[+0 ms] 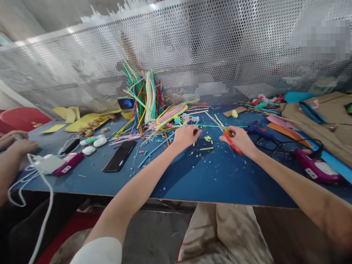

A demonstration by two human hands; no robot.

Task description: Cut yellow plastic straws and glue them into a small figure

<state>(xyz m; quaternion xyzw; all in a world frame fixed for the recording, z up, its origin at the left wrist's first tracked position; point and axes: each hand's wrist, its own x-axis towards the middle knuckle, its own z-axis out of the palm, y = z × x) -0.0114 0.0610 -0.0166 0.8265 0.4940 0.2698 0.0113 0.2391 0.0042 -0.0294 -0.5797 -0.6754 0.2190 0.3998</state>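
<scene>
My right hand (pixel 239 138) is closed around the handles of red-handled scissors (pixel 233 142). Their metal blades (pixel 214 120) point up and left, away from me. My left hand (pixel 187 135) is curled just left of the scissors; its fingertips are mostly hidden, so I cannot make out what they hold. Behind it lie small pink and blue fuzzy shapes (pixel 187 118). A thin teal pipe cleaner (pixel 220 126) runs between the hands. Short yellow cut pieces (pixel 207 139) and a longer yellow piece (pixel 206 148) lie on the blue table (pixel 181 179) between my wrists.
A large bundle of colored pipe cleaners (pixel 150 97) stands behind my left hand. A black phone (pixel 120 156) lies to the left. On the right are a blue glue gun (pixel 260 132) and a purple power strip (pixel 316 167). Another person's hands (pixel 20 143) are at far left.
</scene>
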